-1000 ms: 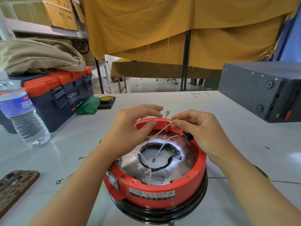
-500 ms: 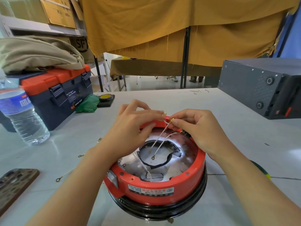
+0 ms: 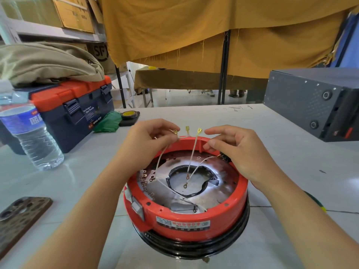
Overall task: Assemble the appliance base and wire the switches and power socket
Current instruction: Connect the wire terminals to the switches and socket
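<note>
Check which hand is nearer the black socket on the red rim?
Right. The right hand sits directly over the black socket, partly covering it. The left hand is across the red base, at the far-left rim, pinching a wire.

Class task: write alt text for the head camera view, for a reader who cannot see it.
Two bare hands, left hand and right hand, work thin white wires with gold terminals above an upturned red appliance base on a white table. A toolbox and water bottle stand left.

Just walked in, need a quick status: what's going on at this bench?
A person is wiring an upturned red appliance base on the table. The left hand pinches a white wire with a brass terminal at the far rim. The right hand hovers open beside another upright lead. Two ring-terminal ends lie loose in the centre, unconnected.
</note>
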